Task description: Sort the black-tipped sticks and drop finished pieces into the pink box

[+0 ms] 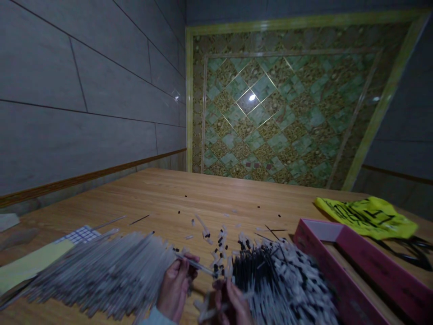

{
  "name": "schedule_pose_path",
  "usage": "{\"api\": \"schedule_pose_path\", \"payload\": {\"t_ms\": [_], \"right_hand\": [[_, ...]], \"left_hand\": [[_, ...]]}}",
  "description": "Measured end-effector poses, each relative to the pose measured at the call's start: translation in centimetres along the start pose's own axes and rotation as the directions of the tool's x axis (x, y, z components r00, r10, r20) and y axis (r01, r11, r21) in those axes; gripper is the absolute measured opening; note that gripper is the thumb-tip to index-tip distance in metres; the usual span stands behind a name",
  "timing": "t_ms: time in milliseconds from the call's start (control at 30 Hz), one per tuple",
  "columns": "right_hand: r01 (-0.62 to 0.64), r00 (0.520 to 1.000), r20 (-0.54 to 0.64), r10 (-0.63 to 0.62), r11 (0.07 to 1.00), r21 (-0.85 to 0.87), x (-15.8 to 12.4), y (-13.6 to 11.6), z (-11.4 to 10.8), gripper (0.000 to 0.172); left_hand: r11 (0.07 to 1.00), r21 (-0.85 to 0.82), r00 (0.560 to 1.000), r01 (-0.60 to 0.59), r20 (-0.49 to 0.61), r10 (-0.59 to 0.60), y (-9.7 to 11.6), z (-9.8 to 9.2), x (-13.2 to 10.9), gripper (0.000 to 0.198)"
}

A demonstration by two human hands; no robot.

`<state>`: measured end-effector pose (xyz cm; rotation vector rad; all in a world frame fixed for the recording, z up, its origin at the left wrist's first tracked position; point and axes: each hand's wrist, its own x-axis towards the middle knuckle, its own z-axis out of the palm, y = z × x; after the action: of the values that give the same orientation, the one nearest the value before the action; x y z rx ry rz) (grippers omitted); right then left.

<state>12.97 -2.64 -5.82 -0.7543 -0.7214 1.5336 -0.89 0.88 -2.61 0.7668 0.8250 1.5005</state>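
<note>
Perhaps the likeliest trouble in the head view comes from how tightly things crowd the hands. Small black pieces (221,243) lie loose on the desk (216,192) just beyond the fingers, so a brushing knuckle could scatter them. The heap of clear tubes (111,271) reaches the left wrist, and a sweep of the sleeve (157,317) might drag some out of line. Beside the right hand, the pile of dark and pale sticks (260,271) looks loosely stacked; a nudge could send it sliding toward the pink box (375,266) at its far side.

As for the hands, the left hand (176,286) is nearly closed, thumb and fingers pinching a slim tube (204,268) that slants between the two hands, its dark end near the right fingertips. A light pinch like that could let it twist or slip. The right hand (234,301) is curled and blurred, close to that end; I cannot tell how far it is open, whether it touches the tube, or whether it grips the whitish piece (204,312) beside it.
</note>
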Motion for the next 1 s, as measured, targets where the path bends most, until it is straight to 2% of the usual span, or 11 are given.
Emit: {"api": "schedule_pose_path", "payload": {"t_ms": [100,300,500,567,867,1000], "right_hand": [[-0.008,1.000,0.014,0.009,0.994,-0.111,0.2,-0.4,-0.3,0.053],[-0.017,1.000,0.010,0.019,0.984,-0.175,0.2,-0.2,-0.3,0.052],[-0.058,0.998,-0.025,0.054,0.985,-0.164,0.4,-0.1,-0.4,0.055],[-0.054,0.998,-0.043,0.047,0.983,-0.176,0.5,0.1,-0.5,0.056],[0.070,0.982,-0.155,-0.112,0.965,-0.253,0.2,0.7,-0.4,0.052],[0.193,0.933,-0.213,-0.290,0.903,-0.383,-0.2,0.2,-0.3,0.043]], "left_hand": [[0.999,0.030,0.999,0.041,-0.015,-0.040,0.1,0.0,0.1,0.030],[0.983,0.160,0.995,0.094,0.004,-0.096,-0.2,1.0,-0.4,0.033],[0.984,0.048,0.962,0.174,0.206,-0.180,-0.5,1.4,-0.6,0.027],[0.987,0.039,0.964,0.158,0.208,-0.163,-0.7,1.3,-0.5,0.024],[0.986,0.115,0.986,0.122,0.103,-0.134,-1.0,1.0,-0.4,0.027],[0.982,0.164,0.992,0.095,0.071,-0.108,-0.9,1.1,-0.4,0.029]]}}
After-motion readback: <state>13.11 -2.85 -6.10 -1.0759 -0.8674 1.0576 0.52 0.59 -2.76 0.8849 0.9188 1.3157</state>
